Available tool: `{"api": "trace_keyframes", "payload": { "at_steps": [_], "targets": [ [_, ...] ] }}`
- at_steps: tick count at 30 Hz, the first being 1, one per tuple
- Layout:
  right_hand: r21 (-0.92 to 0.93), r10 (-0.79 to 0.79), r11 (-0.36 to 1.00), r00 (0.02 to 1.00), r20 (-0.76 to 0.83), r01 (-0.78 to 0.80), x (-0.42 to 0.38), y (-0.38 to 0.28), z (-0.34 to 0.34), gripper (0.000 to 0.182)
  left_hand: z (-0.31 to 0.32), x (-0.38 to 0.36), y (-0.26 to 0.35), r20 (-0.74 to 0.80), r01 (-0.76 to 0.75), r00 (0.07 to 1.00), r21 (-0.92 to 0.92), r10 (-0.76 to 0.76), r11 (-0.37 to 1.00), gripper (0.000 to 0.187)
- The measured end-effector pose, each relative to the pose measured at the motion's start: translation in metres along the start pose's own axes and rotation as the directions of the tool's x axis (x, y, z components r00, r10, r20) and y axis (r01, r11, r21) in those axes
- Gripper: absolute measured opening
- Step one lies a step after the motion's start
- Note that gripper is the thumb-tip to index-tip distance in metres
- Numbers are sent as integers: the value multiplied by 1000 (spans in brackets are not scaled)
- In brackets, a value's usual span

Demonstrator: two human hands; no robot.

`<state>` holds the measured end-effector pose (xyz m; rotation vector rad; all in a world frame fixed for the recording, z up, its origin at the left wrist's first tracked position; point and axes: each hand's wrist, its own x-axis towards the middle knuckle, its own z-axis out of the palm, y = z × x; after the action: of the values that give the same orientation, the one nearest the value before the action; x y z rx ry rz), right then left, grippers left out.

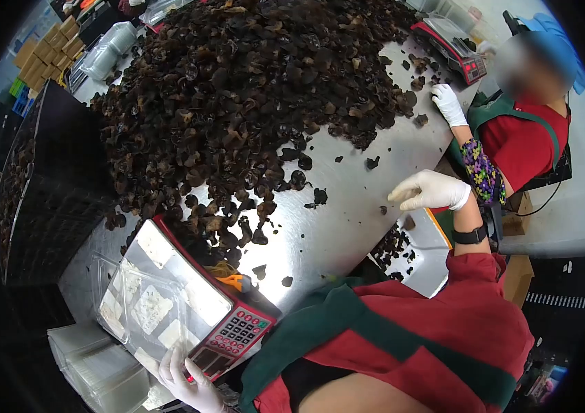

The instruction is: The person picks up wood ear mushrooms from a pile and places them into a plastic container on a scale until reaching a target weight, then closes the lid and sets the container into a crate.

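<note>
My left hand (189, 380), in a white glove, is at the near edge of a red digital scale (241, 332), thumb apart from the fingers. Whether the fingertips touch the scale cannot be made out. On the scale's metal plate lies a clear plastic container (122, 296). My right hand (430, 191), also gloved, hovers over the table's edge with its fingers stretched out and nothing in them. Below it is a white bin (431, 275) with some dark pieces inside. A large heap of black fungus (251, 89) covers much of the metal table (333, 227).
Stacked clear containers (100, 372) stand beside the scale. An orange-handled tool (237, 281) lies behind it. A black crate (65, 172) rises at the left. On the right, a co-worker's gloved hand (448, 104) rests near a second red scale (454, 51).
</note>
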<state>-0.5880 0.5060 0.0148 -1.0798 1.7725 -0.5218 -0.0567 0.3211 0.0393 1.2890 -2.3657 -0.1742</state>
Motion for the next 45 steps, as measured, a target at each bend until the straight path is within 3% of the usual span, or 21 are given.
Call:
{"api": "trace_keyframes", "payload": {
  "at_steps": [2,3,8,10,12,13,15,16,18,20,23,24,28,30,32,34,36,37,40,42,45],
  "targets": [
    [-274,-101,961,978,-181,48,11,-16,3,37,-1,4,3,10,-6,1000,5,6,1000,23],
    [-369,-274,911,939,-206,185,33,-14,5,46,-2,6,5,18,-13,1000,7,13,1000,22],
    [-446,-576,792,753,-319,417,177,-93,38,71,-2,11,16,-8,-133,991,112,135,985,19],
    [-633,-619,708,706,-344,313,226,-111,44,55,3,2,14,49,7,999,112,-13,994,18],
    [-723,-543,667,782,-306,180,253,-125,46,33,4,0,15,59,65,996,109,-72,992,18],
    [-722,-551,663,781,-293,197,261,-120,47,33,4,-1,15,70,113,990,98,-120,989,18],
    [-646,-590,713,731,-343,273,273,-105,46,14,6,-5,14,52,116,991,136,-124,984,19],
    [-598,-659,720,619,-427,354,272,-96,45,10,8,-7,13,41,108,992,159,-116,981,19],
    [-436,-601,799,590,-540,414,261,-91,38,13,8,-7,14,58,150,986,132,-159,980,19],
    [-101,-425,878,666,-613,468,240,-82,30,12,9,-5,17,55,141,987,160,-152,977,19],
    [218,-304,812,711,-635,541,217,-55,19,13,12,-3,15,44,199,978,121,-206,972,18],
    [365,-155,834,811,-564,413,187,-66,12,11,13,-2,14,32,196,979,119,-201,973,18],
    [431,-128,835,883,-450,341,119,-24,-9,12,15,3,13,25,195,980,99,-198,976,20],
    [289,-167,910,902,-397,296,76,5,-19,10,18,2,7,16,188,981,121,-191,975,23],
    [229,13,973,987,-162,24,26,30,-35,13,19,0,4,13,174,984,125,-177,977,26],
    [-72,-159,984,986,42,162,-13,43,-45,21,21,0,3,-10,146,989,149,-146,978,24],
    [-25,73,997,997,38,-72,-30,33,-41,25,21,-1,3,-21,117,993,173,-115,978,20],
    [-204,-61,977,998,1,60,-27,29,-38,30,21,-1,2,-25,100,995,138,-97,985,17],
    [-227,-262,946,957,-127,229,18,-2,-19,43,21,2,2,-38,33,999,146,-28,989,16],
    [-379,-518,819,838,-169,430,74,-30,0,57,19,5,7,-42,29,999,161,-22,987,17],
    [-482,-659,719,711,-244,501,170,-85,31,69,15,6,11,11,14,1000,120,-15,993,18]
  ]
}}
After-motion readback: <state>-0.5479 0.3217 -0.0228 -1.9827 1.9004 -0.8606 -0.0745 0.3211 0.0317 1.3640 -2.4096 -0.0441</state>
